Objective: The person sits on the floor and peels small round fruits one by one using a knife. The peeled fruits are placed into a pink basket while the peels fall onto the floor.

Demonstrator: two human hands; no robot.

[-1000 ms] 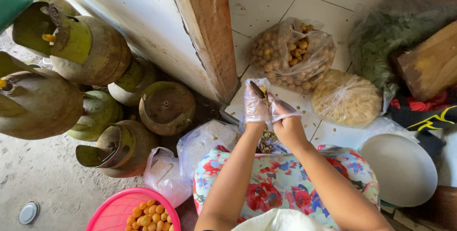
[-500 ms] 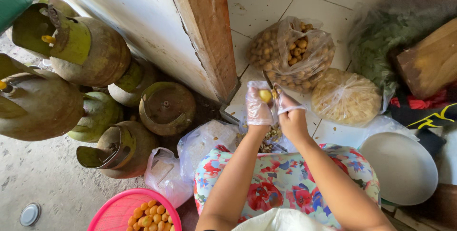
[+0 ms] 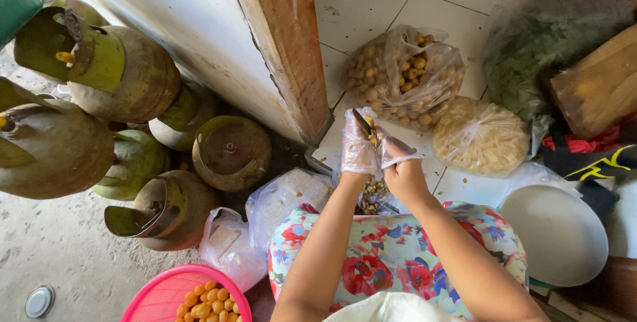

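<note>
Fingers [image 3: 355,137] of the gloved left hand [image 3: 358,153] close around a small yellow fruit [image 3: 369,123], held above the tiled floor [image 3: 371,3] just before a clear bag of fruit [image 3: 405,73]; the right hand [image 3: 403,172] grips a dark knife [image 3: 361,121] touching it
</note>
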